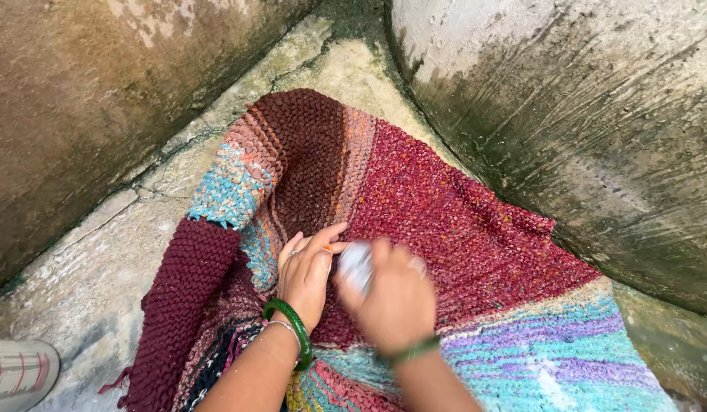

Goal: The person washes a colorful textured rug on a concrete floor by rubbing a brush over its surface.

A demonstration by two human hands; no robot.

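Both arms come up from the bottom middle of the frame. The left hand lies flat, fingers together. The right hand looks blurry, its fingers curled.

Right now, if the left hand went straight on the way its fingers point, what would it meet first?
Its fingers point to the right, toward the other hand. The left hand would probably first meet the blurred whitish thing in the right hand, over the rug. Depth is unclear; they may already touch.
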